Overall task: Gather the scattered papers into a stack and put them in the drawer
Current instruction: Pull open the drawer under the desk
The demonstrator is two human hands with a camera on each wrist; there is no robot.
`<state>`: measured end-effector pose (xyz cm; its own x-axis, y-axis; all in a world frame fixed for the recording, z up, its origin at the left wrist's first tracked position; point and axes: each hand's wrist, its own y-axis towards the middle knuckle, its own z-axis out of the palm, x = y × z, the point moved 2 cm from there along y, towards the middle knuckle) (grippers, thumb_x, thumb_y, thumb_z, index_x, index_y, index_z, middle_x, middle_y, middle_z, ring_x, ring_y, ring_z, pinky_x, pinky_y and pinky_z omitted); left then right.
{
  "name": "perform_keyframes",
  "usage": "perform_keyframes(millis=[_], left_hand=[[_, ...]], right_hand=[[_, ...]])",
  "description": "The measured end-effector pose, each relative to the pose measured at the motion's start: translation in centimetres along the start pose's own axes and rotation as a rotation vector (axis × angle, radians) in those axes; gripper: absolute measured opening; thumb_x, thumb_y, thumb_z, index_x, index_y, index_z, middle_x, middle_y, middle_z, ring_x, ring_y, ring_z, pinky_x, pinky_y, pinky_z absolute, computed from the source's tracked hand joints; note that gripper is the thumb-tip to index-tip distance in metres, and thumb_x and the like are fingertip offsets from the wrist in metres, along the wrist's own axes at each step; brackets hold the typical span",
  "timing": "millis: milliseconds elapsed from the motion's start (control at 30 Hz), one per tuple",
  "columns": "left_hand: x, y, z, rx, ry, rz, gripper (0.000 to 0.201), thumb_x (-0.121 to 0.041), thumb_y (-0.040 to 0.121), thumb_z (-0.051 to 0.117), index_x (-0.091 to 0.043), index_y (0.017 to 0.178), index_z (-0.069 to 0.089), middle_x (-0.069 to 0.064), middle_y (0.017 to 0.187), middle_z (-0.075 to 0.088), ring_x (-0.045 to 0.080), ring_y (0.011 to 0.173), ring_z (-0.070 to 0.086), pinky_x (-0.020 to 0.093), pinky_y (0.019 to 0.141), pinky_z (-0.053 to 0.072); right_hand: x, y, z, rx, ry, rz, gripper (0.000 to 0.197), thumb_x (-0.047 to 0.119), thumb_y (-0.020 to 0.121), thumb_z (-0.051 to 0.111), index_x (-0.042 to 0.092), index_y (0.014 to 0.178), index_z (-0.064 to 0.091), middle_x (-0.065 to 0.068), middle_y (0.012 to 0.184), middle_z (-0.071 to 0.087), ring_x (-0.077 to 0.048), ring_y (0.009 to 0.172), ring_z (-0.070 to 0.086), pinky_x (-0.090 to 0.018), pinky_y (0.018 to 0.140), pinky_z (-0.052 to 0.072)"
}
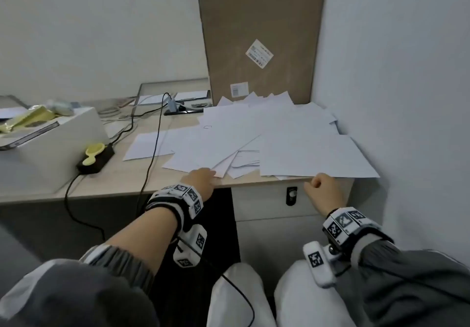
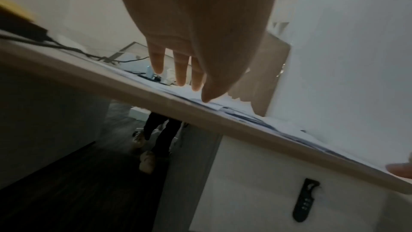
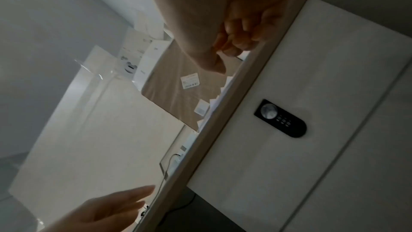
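Note:
Several white papers (image 1: pixel 274 133) lie scattered and overlapping on the right end of the wooden desk (image 1: pixel 122 176); they show edge-on in the left wrist view as papers (image 2: pixel 236 107). My left hand (image 1: pixel 201 176) reaches over the desk's front edge, its straight fingers (image 2: pixel 180 70) at the near edge of the sheets. My right hand (image 1: pixel 321 183) hovers at the desk edge under the nearest sheet's corner. Its fingers (image 3: pixel 236 41) are curled into the palm, with nothing seen in them. The drawer (image 1: pixel 264 206) under the desk is closed and carries a black lock (image 1: pixel 291 195).
A tall cardboard box (image 1: pixel 259 41) stands behind the papers against the right wall (image 1: pixel 394 72). A black cable (image 1: pixel 152 153) crosses the leftmost sheet. A white box (image 1: pixel 50 143), a black power strip (image 1: pixel 96 161) and a yellow scoop (image 1: pixel 94 148) sit at the left.

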<state>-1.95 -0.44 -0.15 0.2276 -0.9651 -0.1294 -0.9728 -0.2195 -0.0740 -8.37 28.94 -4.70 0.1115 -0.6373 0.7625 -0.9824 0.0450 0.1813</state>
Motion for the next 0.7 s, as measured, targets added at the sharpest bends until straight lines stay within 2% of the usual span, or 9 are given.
perform_keyframes(millis=[67, 200, 267, 333, 500, 633, 700], left_hand=[[1.2, -0.4, 0.4, 0.023, 0.015, -0.014, 0.046, -0.009, 0.095, 0.036, -0.022, 0.138, 0.046, -0.001, 0.149, 0.041, 0.024, 0.132, 0.044, 0.037, 0.109, 0.037], [3.0, -0.9, 2.0, 0.015, -0.022, 0.037, 0.069, 0.001, 0.089, 0.037, -0.028, 0.151, 0.027, -0.008, 0.16, 0.02, 0.018, 0.144, 0.029, 0.032, 0.117, 0.025], [3.0, -0.9, 2.3, -0.011, -0.018, 0.057, 0.074, 0.003, 0.086, 0.037, -0.029, 0.152, 0.022, -0.009, 0.16, 0.016, 0.018, 0.144, 0.027, 0.031, 0.118, 0.024], [3.4, -0.9, 2.4, -0.015, -0.018, 0.067, 0.076, 0.002, 0.085, 0.038, -0.031, 0.152, 0.021, -0.011, 0.16, 0.015, 0.017, 0.144, 0.026, 0.031, 0.117, 0.025], [3.9, -0.9, 2.4, 0.002, -0.039, 0.068, 0.075, -0.001, 0.086, 0.039, -0.035, 0.151, 0.021, -0.015, 0.16, 0.015, 0.013, 0.146, 0.02, 0.035, 0.119, 0.023], [3.7, -1.2, 2.3, 0.01, -0.037, 0.071, 0.073, -0.002, 0.087, 0.04, -0.032, 0.151, 0.022, -0.014, 0.16, 0.017, 0.015, 0.146, 0.022, 0.036, 0.118, 0.024], [3.6, -1.2, 2.2, 0.017, -0.037, 0.067, 0.073, -0.001, 0.085, 0.041, -0.03, 0.15, 0.025, -0.011, 0.159, 0.02, 0.019, 0.143, 0.027, 0.038, 0.116, 0.027]], right_hand=[[-0.2, -0.1, 0.5, 0.023, -0.039, 0.057, 0.023, 0.02, 0.083, 0.057, 0.018, 0.067, 0.041, 0.003, 0.065, 0.047, -0.016, 0.059, 0.042, -0.026, 0.053, 0.032], [-1.7, 0.6, 3.2, 0.159, -0.164, 0.15, 0.019, 0.032, 0.087, 0.057, 0.016, 0.081, 0.053, -0.002, 0.079, 0.06, -0.022, 0.073, 0.053, -0.027, 0.066, 0.04], [-2.5, 1.2, 4.7, 0.205, -0.21, 0.189, 0.028, 0.039, 0.089, 0.055, 0.013, 0.094, 0.061, -0.008, 0.094, 0.066, -0.026, 0.086, 0.06, -0.027, 0.071, 0.042], [-2.8, 1.9, 6.0, 0.207, -0.212, 0.218, 0.035, 0.041, 0.09, 0.054, 0.009, 0.1, 0.063, -0.012, 0.099, 0.067, -0.031, 0.093, 0.062, -0.029, 0.073, 0.043], [-1.9, 2.5, 7.5, 0.228, -0.207, 0.244, 0.038, 0.04, 0.092, 0.048, 0.007, 0.099, 0.067, -0.016, 0.102, 0.068, -0.035, 0.093, 0.063, -0.031, 0.076, 0.047], [-2.2, 2.7, 7.4, 0.232, -0.245, 0.254, 0.038, 0.041, 0.09, 0.045, 0.012, 0.096, 0.068, -0.013, 0.099, 0.069, -0.032, 0.09, 0.063, -0.029, 0.077, 0.047], [-2.1, 2.5, 7.0, 0.251, -0.281, 0.249, 0.038, 0.04, 0.09, 0.045, 0.011, 0.091, 0.069, -0.013, 0.095, 0.069, -0.031, 0.085, 0.063, -0.028, 0.074, 0.046]])
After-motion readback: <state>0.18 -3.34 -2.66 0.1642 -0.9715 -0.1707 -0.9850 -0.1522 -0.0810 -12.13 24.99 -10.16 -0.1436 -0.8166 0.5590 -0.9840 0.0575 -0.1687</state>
